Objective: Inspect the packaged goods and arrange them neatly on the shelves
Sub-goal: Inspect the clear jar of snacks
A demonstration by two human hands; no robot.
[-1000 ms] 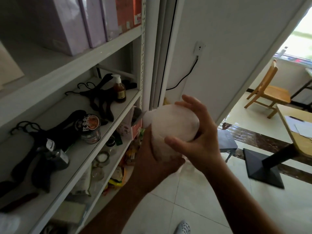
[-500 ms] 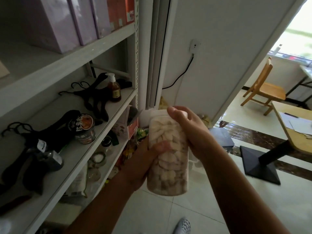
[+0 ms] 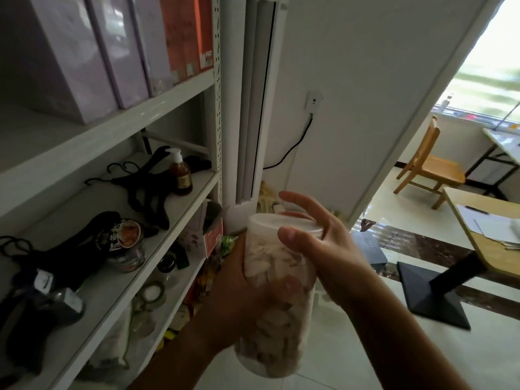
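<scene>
The white metal shelving unit [image 3: 157, 105] fills the left side, its tiers running away from the camera. To the right, a wooden table [image 3: 484, 249] on a black pedestal foot stands on the tiled floor, with a wooden chair [image 3: 433, 170] beyond it near the window. Lilac boxes [image 3: 70, 57] stand upright in a row on the upper shelf, with an orange box [image 3: 185, 32] at the row's far end.

A clear plastic jar [image 3: 275, 342] packed with pale slices is held in the air in front of the shelves, tilted slightly, apart from every tier. The left hand [image 3: 239, 299] wraps its fingers round the jar's middle from the shelf side. The right hand [image 3: 323, 249] is spread over the white lid [image 3: 281, 222], fingers nearly straight, forefinger lifted, thumb tip against the near rim.

On the middle shelf lie black hangers [image 3: 146, 190], a labelled tin [image 3: 126, 243] and, farther back, an amber pump bottle [image 3: 180, 173] standing upright.
</scene>
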